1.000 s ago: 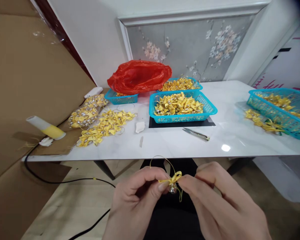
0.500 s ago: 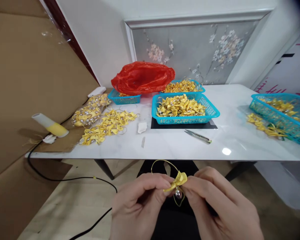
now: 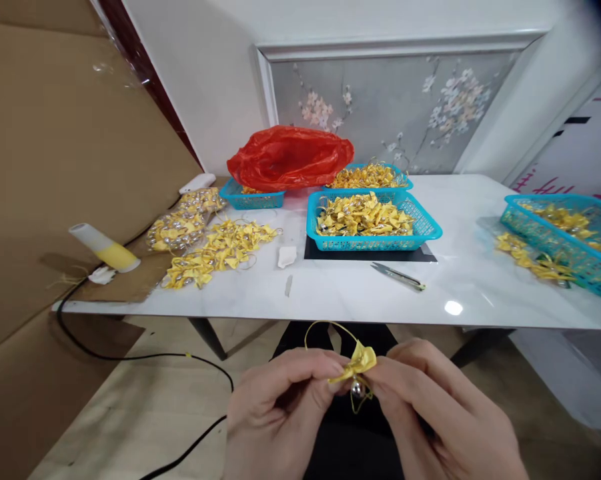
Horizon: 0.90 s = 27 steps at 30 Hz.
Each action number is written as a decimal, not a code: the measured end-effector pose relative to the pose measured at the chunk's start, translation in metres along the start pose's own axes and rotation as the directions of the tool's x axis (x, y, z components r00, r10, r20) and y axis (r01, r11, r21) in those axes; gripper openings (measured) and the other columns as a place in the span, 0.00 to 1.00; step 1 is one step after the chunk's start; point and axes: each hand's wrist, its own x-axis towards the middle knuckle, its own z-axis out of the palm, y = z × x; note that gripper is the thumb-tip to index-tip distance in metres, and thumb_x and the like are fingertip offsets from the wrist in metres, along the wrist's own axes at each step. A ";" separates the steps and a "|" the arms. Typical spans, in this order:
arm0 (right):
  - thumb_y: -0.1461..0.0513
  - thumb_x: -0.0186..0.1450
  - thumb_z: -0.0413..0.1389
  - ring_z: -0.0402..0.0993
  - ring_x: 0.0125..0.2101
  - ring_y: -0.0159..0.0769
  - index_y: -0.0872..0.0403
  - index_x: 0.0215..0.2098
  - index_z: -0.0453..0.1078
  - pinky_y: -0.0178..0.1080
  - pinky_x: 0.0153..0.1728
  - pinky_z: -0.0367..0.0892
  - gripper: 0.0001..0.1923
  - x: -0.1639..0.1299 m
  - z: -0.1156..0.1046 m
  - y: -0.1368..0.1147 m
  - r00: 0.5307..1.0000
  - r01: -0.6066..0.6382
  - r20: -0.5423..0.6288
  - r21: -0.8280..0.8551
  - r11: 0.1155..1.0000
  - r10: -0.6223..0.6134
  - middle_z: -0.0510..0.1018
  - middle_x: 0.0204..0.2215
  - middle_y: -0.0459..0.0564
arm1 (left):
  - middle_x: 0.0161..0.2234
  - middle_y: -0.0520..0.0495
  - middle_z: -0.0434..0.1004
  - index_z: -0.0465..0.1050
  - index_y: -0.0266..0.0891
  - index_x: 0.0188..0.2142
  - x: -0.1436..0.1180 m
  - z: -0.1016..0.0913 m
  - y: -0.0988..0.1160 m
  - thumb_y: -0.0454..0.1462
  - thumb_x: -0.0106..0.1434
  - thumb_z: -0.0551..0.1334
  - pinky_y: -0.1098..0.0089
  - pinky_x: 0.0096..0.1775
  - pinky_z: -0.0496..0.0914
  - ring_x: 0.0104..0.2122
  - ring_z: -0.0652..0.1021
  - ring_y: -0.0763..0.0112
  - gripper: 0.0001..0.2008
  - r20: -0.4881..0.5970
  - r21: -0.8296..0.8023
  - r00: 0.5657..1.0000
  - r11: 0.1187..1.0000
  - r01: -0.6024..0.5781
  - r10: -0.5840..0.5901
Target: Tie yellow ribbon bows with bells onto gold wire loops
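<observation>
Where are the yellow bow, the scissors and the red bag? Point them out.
yellow bow (image 3: 359,360): head view, on the ribbon fold pinched between both hands.
scissors (image 3: 397,275): head view, mid-blade, lying on the white table.
red bag (image 3: 290,157): head view, middle of the crumpled plastic.

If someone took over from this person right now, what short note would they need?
Left hand and right hand both pinch one yellow ribbon bow with a small silver bell and a gold cord loop, held below the table edge.
Done: loose bows piled on the table; more fill the blue basket.
Left: the piece in hand is not yet set down. Snips lie within reach.
</observation>
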 end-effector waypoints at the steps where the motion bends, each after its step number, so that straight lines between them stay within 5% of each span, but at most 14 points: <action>1: 0.70 0.68 0.53 0.71 0.24 0.33 0.50 0.41 0.75 0.35 0.21 0.67 0.12 -0.001 0.000 0.001 1.000 0.000 0.006 0.000 1.000 0.000 0.72 0.27 0.48 | 0.27 0.56 0.86 0.84 0.53 0.27 0.000 0.000 0.000 0.25 0.54 0.68 0.76 0.31 0.77 0.27 0.82 0.70 0.16 0.008 -0.020 1.000 1.000 0.005 -0.005; 11: 0.70 0.70 0.50 0.68 0.24 0.32 0.51 0.41 0.73 0.33 0.17 0.59 0.12 -0.006 0.005 0.000 0.998 -0.058 0.021 -0.018 0.998 0.058 0.68 0.28 0.48 | 0.27 0.54 0.85 0.84 0.49 0.26 0.002 -0.006 -0.005 0.27 0.55 0.70 0.77 0.32 0.77 0.27 0.81 0.71 0.12 0.085 -0.105 0.973 0.969 0.225 -0.217; 20: 0.67 0.71 0.51 0.71 0.25 0.30 0.50 0.36 0.69 0.30 0.18 0.62 0.09 -0.006 0.008 -0.007 0.988 -0.155 0.013 0.030 0.987 0.155 0.71 0.28 0.48 | 0.26 0.55 0.85 0.84 0.49 0.26 0.000 -0.003 -0.005 0.26 0.56 0.69 0.78 0.31 0.76 0.26 0.81 0.72 0.13 0.091 -0.061 0.988 0.990 0.128 -0.122; 27: 0.65 0.71 0.52 0.75 0.29 0.29 0.47 0.40 0.72 0.28 0.29 0.70 0.08 -0.002 0.000 -0.006 0.986 -0.153 0.073 0.033 0.988 0.151 0.75 0.32 0.44 | 0.29 0.59 0.86 0.84 0.53 0.32 -0.001 -0.007 -0.011 0.25 0.57 0.67 0.83 0.32 0.76 0.27 0.83 0.77 0.17 0.082 -0.042 0.994 0.996 0.081 -0.078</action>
